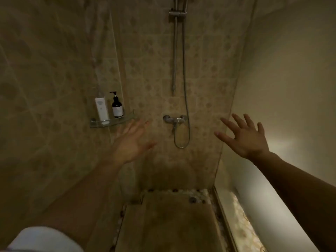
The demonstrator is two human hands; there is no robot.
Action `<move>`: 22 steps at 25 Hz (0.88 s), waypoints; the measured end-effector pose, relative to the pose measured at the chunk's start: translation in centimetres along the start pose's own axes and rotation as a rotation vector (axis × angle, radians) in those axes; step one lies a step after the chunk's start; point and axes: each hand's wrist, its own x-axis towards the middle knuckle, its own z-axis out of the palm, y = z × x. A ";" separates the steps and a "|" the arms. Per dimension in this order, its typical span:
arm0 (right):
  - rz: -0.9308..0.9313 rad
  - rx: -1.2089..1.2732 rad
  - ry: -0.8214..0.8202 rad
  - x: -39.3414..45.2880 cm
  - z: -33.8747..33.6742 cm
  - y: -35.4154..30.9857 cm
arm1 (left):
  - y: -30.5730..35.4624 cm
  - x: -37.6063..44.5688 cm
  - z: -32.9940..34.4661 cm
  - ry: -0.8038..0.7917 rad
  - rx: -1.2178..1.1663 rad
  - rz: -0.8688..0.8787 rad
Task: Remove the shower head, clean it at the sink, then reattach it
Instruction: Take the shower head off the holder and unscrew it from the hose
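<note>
Hands: left hand and right hand both raised with fingers spread, holding nothing.
Shower head: out of sight above the frame; only rail and hose show on the far wall.
Handling: likely light, rigid, slippery when wet; best gripped at the handle.
Around: mixer below; shelf with two bottles, far left.
Obstacles: none between the hands and the rail.

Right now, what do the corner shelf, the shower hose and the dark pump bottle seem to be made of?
Corner shelf: looks like clear glass with a metal rail, see-through edge.
Shower hose: probably flexible metal, dull silver sheen.
Dark pump bottle: dark glass or plastic, the dim light leaves it open; pale label.
</note>
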 end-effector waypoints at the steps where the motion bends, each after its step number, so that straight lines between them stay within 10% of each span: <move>1: 0.006 0.005 0.003 1.6 0.3 -1.0 | -1.1 1.5 -0.3 0.008 0.007 0.002; 22: 0.009 -0.012 0.171 29.2 5.4 0.6 | -5.2 31.7 5.4 0.063 0.077 0.090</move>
